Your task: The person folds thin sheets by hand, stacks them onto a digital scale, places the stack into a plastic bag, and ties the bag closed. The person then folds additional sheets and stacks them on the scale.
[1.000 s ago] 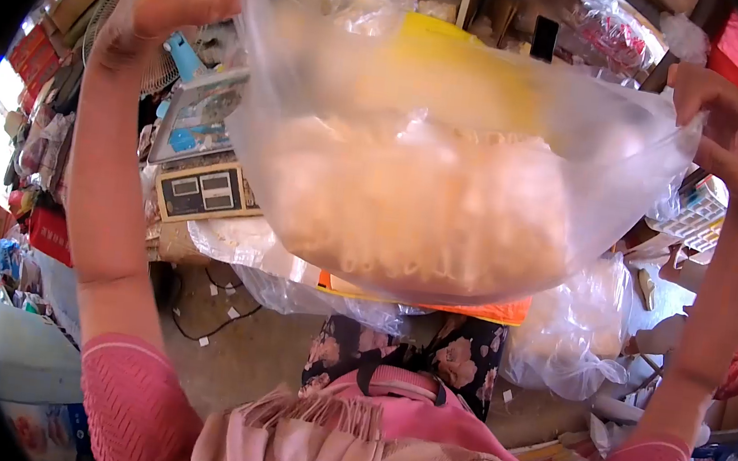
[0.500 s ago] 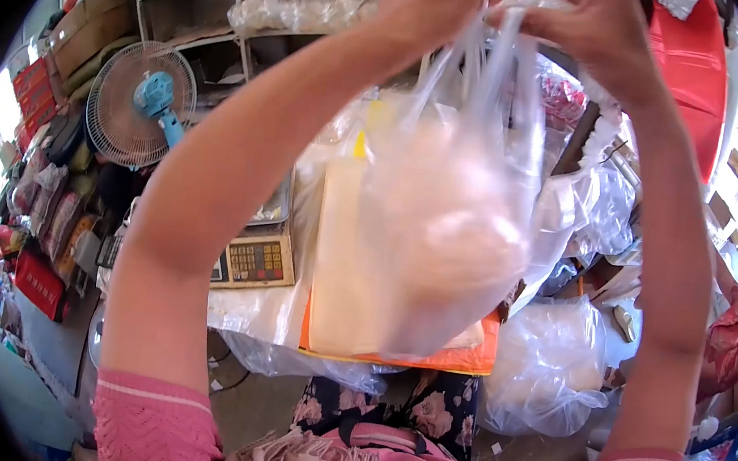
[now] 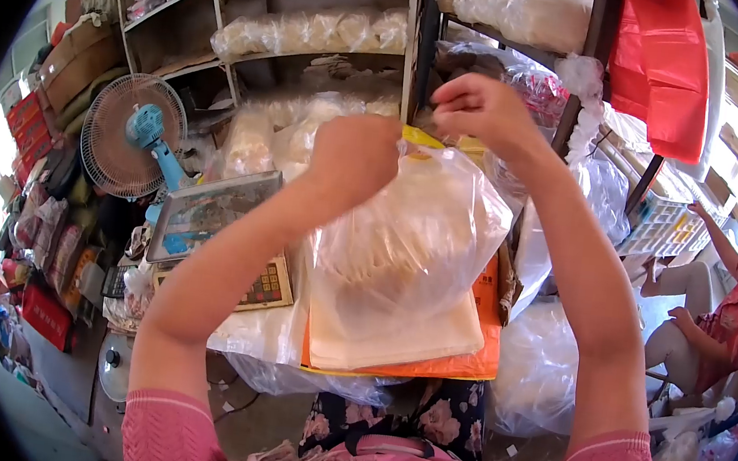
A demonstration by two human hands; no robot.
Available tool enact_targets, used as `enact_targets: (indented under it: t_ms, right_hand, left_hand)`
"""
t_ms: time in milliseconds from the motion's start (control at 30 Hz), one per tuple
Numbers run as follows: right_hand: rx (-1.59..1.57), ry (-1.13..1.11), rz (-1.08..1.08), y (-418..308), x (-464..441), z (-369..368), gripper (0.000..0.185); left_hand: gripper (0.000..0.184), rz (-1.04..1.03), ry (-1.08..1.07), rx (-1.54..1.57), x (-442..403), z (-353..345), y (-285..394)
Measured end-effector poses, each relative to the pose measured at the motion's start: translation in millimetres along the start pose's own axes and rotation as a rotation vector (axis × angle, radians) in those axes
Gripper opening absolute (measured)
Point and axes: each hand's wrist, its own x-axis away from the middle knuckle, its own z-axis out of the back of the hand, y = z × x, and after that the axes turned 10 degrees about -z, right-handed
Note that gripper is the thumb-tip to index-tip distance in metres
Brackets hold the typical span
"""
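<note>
Your left hand [image 3: 354, 161] and right hand [image 3: 493, 122] are near the bag's [image 3: 414, 231] top, fingers' grip cannot be told; ease it gently to avoid tearing.

Counted at centre: one left hand [image 3: 357, 159], one right hand [image 3: 493, 118], one filled clear bag [image 3: 413, 235]; left, one fan [image 3: 134, 129], one tray [image 3: 251, 193], one keypad [image 3: 271, 283]; right, one white crate [image 3: 668, 228], one seated person [image 3: 735, 325].
</note>
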Motion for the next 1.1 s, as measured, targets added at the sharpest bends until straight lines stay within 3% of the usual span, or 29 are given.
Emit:
enact_targets:
  t_ms: [33, 67, 200, 267, 400, 500, 600, 633, 700, 833, 867, 967, 1033, 1067, 1100]
  right_hand:
    - [0.043, 0.097, 0.091, -4.8, 9.0, 2.7, 0.032]
    - [0.038, 0.077, 0.072, -7.7, 18.2, -0.1, 0.033]
    - [0.031, 0.047, 0.085, -5.5, 42.0, -11.2, 0.032]
    - [-0.030, 0.057, 0.096, -6.6, 43.0, -13.6, 0.029]
    - [-0.456, -0.075, -0.096, -16.0, 45.3, -12.7, 0.030]
    - [-0.817, -0.260, -0.260, -22.0, 64.7, -17.8, 0.024]
    - [-0.426, -0.251, -0.320, 19.6, 107.5, 16.4, 0.027]
    - [-0.465, -0.228, -0.377, 35.8, 114.9, 17.9, 0.027]
    - [-0.540, -0.183, -0.489, 53.3, 121.6, 15.4, 0.028]
    - [-0.497, -0.151, -0.274, 30.8, 90.9, 23.0, 0.031]
    - [-0.476, -0.127, -0.193, 21.9, 84.4, 17.9, 0.032]
    - [-0.442, -0.122, -0.040, 1.8, 61.5, -6.0, 0.034]
    - [-0.461, -0.130, -0.013, -8.7, 51.5, -13.9, 0.034]
    - [-0.511, -0.075, -0.013, -6.6, 50.0, -19.1, 0.032]
    - [-0.544, -0.033, -0.001, -1.8, 48.4, -22.1, 0.028]
  left_hand:
    - [0.014, 0.144, -0.075, 0.213, -5.7, 10.2, -4.0]
    - [0.027, 0.447, -0.133, 0.855, -11.0, 20.1, -7.1]
    - [0.026, 0.507, -0.066, 1.402, -10.8, 19.9, -6.8]
    - [0.028, 0.496, -0.051, 1.407, -11.8, 16.4, -3.4]
    - [0.023, 0.438, -0.034, 1.205, -12.6, 19.2, 4.1]
    - [0.017, -0.048, 0.358, 0.225, -0.6, 7.0, -8.4]
    - [0.017, 0.244, 0.108, 0.297, 61.5, -5.7, -62.3]
    - [0.017, 0.310, -0.002, 0.245, 81.4, -17.5, -77.0]
    - [0.014, 0.275, 0.104, 0.306, 82.1, -27.3, -82.8]
    - [0.020, 0.259, 0.386, 0.367, 55.7, -6.3, -74.9]
    - [0.024, 0.249, 0.474, 0.692, 44.8, -4.6, -75.3]
    - [0.029, 0.288, 0.226, 1.371, 23.5, 29.4, -7.7]
    - [0.030, 0.359, -0.261, 1.511, 16.7, 27.9, 14.8]
    - [0.025, 0.523, -0.186, 1.297, 15.3, 30.0, 37.8]
    - [0.023, 0.471, -0.095, 1.267, 15.8, 24.7, 41.6]
